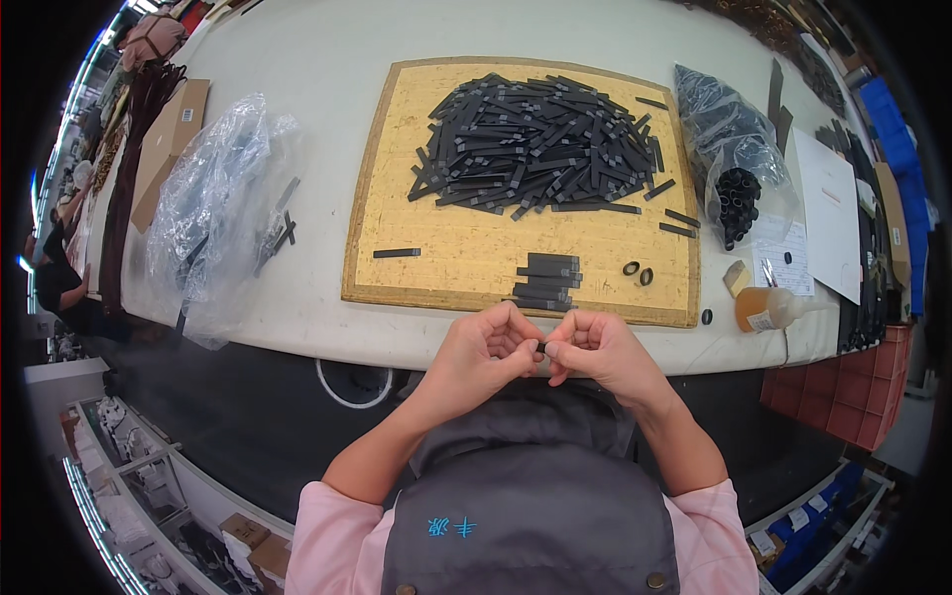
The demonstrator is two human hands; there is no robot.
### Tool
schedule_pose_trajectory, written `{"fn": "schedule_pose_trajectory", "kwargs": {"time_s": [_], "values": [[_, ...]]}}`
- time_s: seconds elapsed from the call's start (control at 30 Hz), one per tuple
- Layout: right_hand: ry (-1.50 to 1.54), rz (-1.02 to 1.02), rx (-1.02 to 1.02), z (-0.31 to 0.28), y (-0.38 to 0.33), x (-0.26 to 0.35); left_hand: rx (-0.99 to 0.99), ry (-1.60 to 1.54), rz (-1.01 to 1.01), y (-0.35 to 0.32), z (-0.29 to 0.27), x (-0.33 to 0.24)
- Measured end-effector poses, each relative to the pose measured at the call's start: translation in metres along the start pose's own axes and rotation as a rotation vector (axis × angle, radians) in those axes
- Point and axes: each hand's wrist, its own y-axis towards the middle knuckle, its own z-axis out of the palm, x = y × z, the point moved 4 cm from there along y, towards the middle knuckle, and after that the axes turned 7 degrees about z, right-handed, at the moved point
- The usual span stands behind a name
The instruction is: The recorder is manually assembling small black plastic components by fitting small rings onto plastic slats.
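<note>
My left hand (484, 349) and my right hand (601, 353) meet at the near edge of the table, fingers bent in a pinch. Between their fingertips is a small black piece (541, 347), mostly hidden, so its exact kind cannot be made out. Just beyond my hands, a small stack of flat black strips (547, 280) lies on a yellow board (446, 283). Two black rings (639, 273) rest to the right of that stack. Farther back on the board is a large heap of similar black strips (540, 144), with grey patches at some ends.
Clear plastic bags (223, 188) lie on the left, beside a cardboard box (171, 139). On the right are a bag of black rings (735, 203), a pale block (737, 279), a bottle of amber liquid (762, 308) and white paper (826, 213). A red crate (843, 382) stands below the table edge.
</note>
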Motion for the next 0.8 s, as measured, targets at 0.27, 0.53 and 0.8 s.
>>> {"fn": "schedule_pose_trajectory", "kwargs": {"time_s": [0.27, 0.53, 0.8], "values": [[0.041, -0.003, -0.006, -0.001, -0.002, 0.003, 0.015, -0.079, 0.008, -0.001, 0.0, -0.009], [0.018, -0.019, -0.016, -0.002, -0.001, -0.001, 0.037, -0.02, 0.041, 0.001, 0.0, -0.003], [-0.02, -0.031, -0.037, -0.001, 0.003, -0.004, 0.023, -0.022, 0.008, 0.005, -0.004, 0.006]]}}
